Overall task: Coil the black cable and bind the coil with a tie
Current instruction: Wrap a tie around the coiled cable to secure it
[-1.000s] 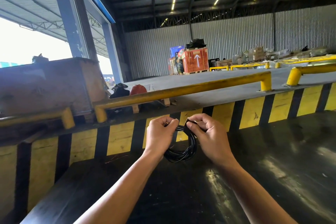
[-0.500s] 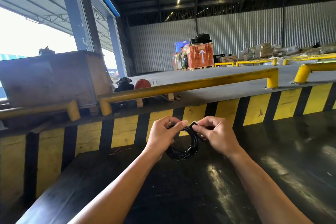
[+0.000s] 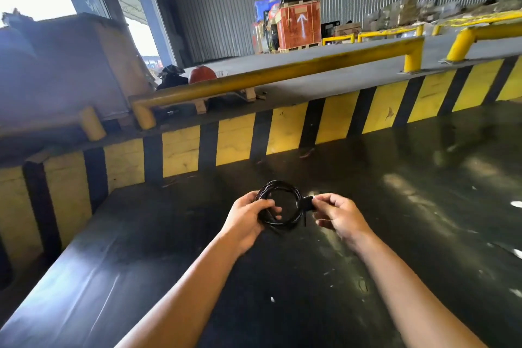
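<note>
The black cable [image 3: 285, 188] is wound into a small round coil held over the dark shiny table [image 3: 282, 291]. My left hand [image 3: 248, 217] grips the coil's left side, with the thumb across the strands. A short black tie [image 3: 307, 203] wraps the coil's right side. My right hand [image 3: 339, 214] pinches the free end of that tie between thumb and forefinger. The coil lies nearly flat, facing up, and its lower left part is hidden by my left fingers.
A yellow and black striped wall [image 3: 282, 132] borders the table's far edge. Above it runs a yellow rail [image 3: 282, 73]. A wooden crate [image 3: 70, 65] stands at the back left, and an orange crate [image 3: 299, 25] stands far behind.
The view has tipped down, so my hands sit lower in the frame. The coil has turned from hanging edge-on to lying open as a ring, and my right hand has moved to its right side.
</note>
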